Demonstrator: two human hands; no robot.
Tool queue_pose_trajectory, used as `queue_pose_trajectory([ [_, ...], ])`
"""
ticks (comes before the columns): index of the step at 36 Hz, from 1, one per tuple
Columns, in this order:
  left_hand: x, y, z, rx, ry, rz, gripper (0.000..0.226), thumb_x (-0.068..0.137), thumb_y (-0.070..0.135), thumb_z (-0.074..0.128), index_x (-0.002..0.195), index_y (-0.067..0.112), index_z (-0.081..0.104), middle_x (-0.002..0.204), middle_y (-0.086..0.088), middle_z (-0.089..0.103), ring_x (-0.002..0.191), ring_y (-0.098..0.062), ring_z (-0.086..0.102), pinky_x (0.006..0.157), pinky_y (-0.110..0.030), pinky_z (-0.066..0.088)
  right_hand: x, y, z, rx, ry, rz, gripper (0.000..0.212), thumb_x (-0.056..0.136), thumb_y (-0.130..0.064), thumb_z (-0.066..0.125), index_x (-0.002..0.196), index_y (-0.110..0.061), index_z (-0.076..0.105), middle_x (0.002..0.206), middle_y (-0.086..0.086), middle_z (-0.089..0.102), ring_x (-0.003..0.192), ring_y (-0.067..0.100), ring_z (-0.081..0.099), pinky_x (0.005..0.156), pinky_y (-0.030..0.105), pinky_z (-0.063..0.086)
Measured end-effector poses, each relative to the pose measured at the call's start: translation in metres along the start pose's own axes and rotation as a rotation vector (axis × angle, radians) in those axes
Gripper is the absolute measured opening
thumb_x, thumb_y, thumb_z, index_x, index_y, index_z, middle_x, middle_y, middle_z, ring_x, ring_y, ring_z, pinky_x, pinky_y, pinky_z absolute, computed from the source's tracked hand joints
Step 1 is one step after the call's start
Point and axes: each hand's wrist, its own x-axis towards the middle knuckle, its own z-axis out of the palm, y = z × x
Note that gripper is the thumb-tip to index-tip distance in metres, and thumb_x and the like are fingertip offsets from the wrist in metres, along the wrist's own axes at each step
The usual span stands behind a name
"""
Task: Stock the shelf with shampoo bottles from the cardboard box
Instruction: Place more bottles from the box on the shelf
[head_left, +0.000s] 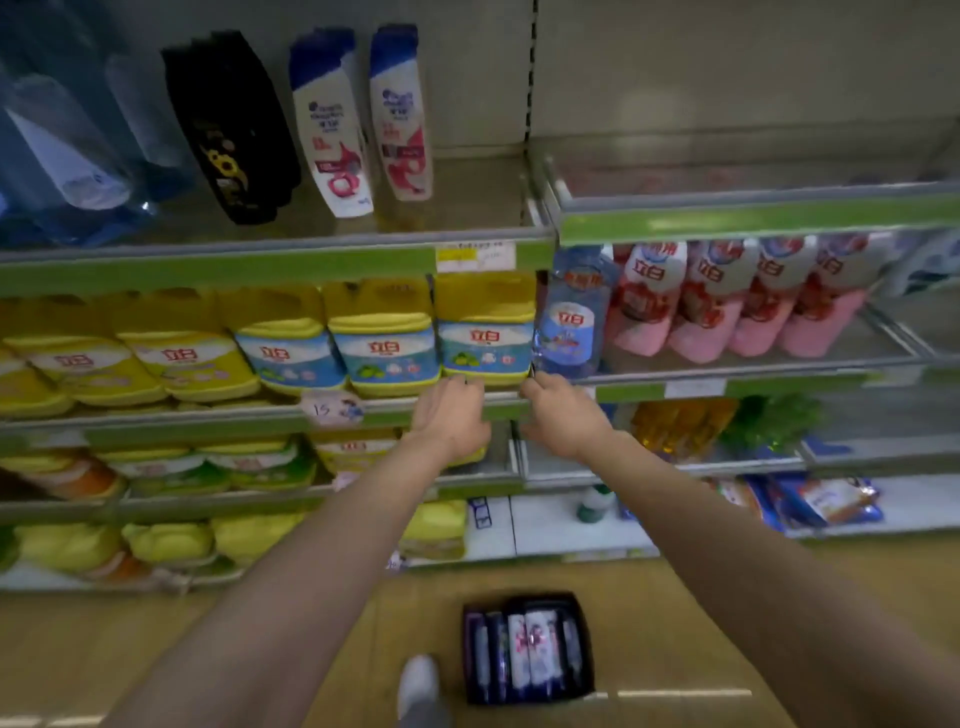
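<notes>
A dark cardboard box (584, 644) sits on the floor below me, and several shampoo bottles (540, 654) lie side by side in it. On the top shelf (467, 202) stand two white shampoo bottles with blue caps (335, 130), beside black bottles (231, 130). My left hand (453, 418) and my right hand (563, 415) reach out to the green front rail of the middle shelf (506, 410). Their fingertips touch the rail just below a yellow detergent jug (485, 332). Neither hand holds a bottle.
Yellow detergent jugs fill the left bays. A blue refill pouch (571, 317) and pink pouches (727, 301) stand on the right. Blue bottles (62, 145) crowd the top left. The top right shelf (753, 171) looks bare. My shoe (418, 680) is beside the box.
</notes>
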Motion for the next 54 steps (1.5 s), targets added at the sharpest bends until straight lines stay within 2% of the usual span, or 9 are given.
queue_pose_trajectory([
  [5,-0.007,0.007,0.045,0.003,-0.15,-0.01,0.043,0.087,0.03,0.058,0.124,0.012,0.049,0.125,-0.011,0.052,0.113,-0.032,0.054,0.088,-0.039,0.046,-0.016,0.006,0.054,0.073,-0.1,0.057,0.043,0.091,-0.026,0.054,0.129,-0.009,0.043,0.134,0.011,0.043,0.126,0.029,0.038,0.1,0.041,0.034],
  [11,-0.017,0.013,0.109,0.092,-0.314,0.082,0.041,0.089,0.03,0.054,0.125,0.012,0.049,0.129,-0.012,0.048,0.117,-0.031,0.05,0.089,-0.038,0.043,-0.033,0.009,0.126,0.169,-0.253,0.14,0.055,0.091,-0.033,0.057,0.136,-0.008,0.037,0.137,0.011,0.04,0.125,0.03,0.043,0.096,0.039,0.039],
  [15,-0.028,0.013,0.165,0.109,-0.417,0.111,0.043,0.089,0.028,0.053,0.128,0.011,0.045,0.13,-0.013,0.047,0.118,-0.03,0.046,0.093,-0.038,0.039,-0.048,0.01,0.184,0.268,-0.311,0.196,0.051,0.089,-0.03,0.059,0.13,-0.007,0.04,0.132,0.012,0.042,0.125,0.031,0.041,0.096,0.04,0.039],
  [22,-0.052,0.008,0.266,0.074,-0.508,0.094,0.046,0.089,0.019,0.052,0.133,0.009,0.042,0.135,-0.015,0.043,0.125,-0.031,0.041,0.101,-0.041,0.034,-0.066,0.003,0.288,0.385,-0.422,0.341,0.053,0.089,-0.026,0.061,0.134,-0.008,0.04,0.136,0.012,0.041,0.127,0.029,0.041,0.1,0.037,0.04],
  [30,-0.077,0.002,0.368,0.006,-0.654,0.069,0.05,0.088,0.023,0.052,0.133,0.008,0.04,0.133,-0.014,0.043,0.119,-0.031,0.045,0.097,-0.04,0.037,-0.089,-0.001,0.384,0.502,-0.502,0.494,0.057,0.089,-0.027,0.06,0.137,-0.006,0.038,0.144,0.014,0.034,0.132,0.03,0.035,0.104,0.039,0.038],
  [37,-0.084,0.002,0.452,-0.04,-0.676,0.103,0.039,0.088,0.023,0.055,0.124,0.011,0.046,0.126,-0.011,0.048,0.112,-0.027,0.049,0.091,-0.036,0.04,-0.1,0.012,0.458,0.527,-0.537,0.563,0.049,0.089,-0.025,0.059,0.132,-0.008,0.043,0.131,0.012,0.045,0.119,0.028,0.046,0.093,0.037,0.042],
  [48,-0.049,0.017,0.593,-0.076,-0.696,0.192,0.044,0.09,0.022,0.057,0.13,0.008,0.045,0.128,-0.012,0.048,0.117,-0.03,0.049,0.092,-0.04,0.042,-0.081,0.054,0.593,0.452,-0.542,0.512,0.043,0.091,-0.019,0.054,0.133,-0.009,0.046,0.129,0.013,0.048,0.12,0.03,0.045,0.094,0.04,0.045],
  [51,-0.038,0.02,0.63,-0.035,-0.698,0.254,0.045,0.091,0.019,0.057,0.132,0.007,0.042,0.131,-0.014,0.046,0.12,-0.03,0.046,0.093,-0.039,0.041,-0.07,0.069,0.626,0.399,-0.529,0.428,0.045,0.093,-0.01,0.048,0.138,-0.014,0.043,0.137,0.01,0.043,0.127,0.028,0.041,0.094,0.038,0.042],
  [54,-0.02,0.023,0.668,0.032,-0.687,0.37,0.053,0.089,0.014,0.058,0.137,0.008,0.038,0.138,-0.013,0.04,0.125,-0.028,0.04,0.099,-0.039,0.039,-0.057,0.082,0.659,0.302,-0.525,0.285,0.052,0.092,-0.004,0.047,0.142,-0.016,0.038,0.146,0.007,0.036,0.133,0.025,0.035,0.103,0.038,0.038],
])
